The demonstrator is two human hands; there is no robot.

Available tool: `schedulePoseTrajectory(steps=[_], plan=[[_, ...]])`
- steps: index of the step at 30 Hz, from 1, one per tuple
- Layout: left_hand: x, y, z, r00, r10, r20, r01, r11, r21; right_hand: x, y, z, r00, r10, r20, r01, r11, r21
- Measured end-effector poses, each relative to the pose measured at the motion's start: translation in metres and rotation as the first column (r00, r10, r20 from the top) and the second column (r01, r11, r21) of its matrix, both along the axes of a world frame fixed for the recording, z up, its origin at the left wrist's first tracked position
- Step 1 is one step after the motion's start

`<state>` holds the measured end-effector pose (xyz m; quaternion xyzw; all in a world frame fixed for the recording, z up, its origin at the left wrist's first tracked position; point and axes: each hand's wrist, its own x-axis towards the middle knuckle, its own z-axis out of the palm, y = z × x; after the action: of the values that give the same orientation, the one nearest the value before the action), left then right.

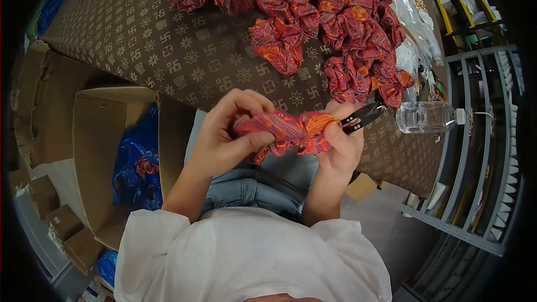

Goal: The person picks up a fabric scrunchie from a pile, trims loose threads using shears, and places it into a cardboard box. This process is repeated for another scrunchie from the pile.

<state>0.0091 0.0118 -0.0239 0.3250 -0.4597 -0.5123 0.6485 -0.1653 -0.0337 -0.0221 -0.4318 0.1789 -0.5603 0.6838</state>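
Between my two hands a red and orange patterned gathered fabric piece (288,128) is held above my lap, at the near edge of the cloth-covered table (196,61). The fingers and thumb of my left hand (229,131) are closed round its left end. My right hand (341,142) pinches its right end and also holds small black thread snips (363,117), whose blades point up and to the right. Beyond my hands lies a heap of similar red fabric pieces (358,28), with one piece (278,45) at the heap's near side.
A clear plastic bottle (425,117) lies on its side at the table's right. At the left stands an open cardboard box (100,156) with a blue plastic bag (131,156) inside. Metal shelving (470,145) stands at the right; smaller boxes (67,223) are at lower left.
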Motion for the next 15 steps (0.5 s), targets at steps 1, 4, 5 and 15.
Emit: schedulePoseTrajectory(steps=[1,4,5,15], plan=[[0.0,0.0,0.001,1.0,-0.001,-0.002,0.001,1.0,0.002,0.001,-0.002,0.0,1.0,-0.001,-0.002,0.001,1.0,0.002],[0.005,-0.001,0.004,0.957,0.099,0.274,-0.061,0.988,-0.144,0.004,-0.004,0.003,0.933,-0.225,-0.282,0.154,0.955,-0.253],[0.007,-0.002,0.004,0.882,0.295,0.368,-0.168,0.926,-0.339,0.004,-0.001,0.005,0.922,-0.305,-0.238,0.294,0.952,-0.081],[-0.013,0.005,-0.01,0.6,0.592,0.539,0.018,0.663,-0.748,0.019,0.018,0.016,0.976,-0.129,-0.176,0.172,0.951,0.255]])
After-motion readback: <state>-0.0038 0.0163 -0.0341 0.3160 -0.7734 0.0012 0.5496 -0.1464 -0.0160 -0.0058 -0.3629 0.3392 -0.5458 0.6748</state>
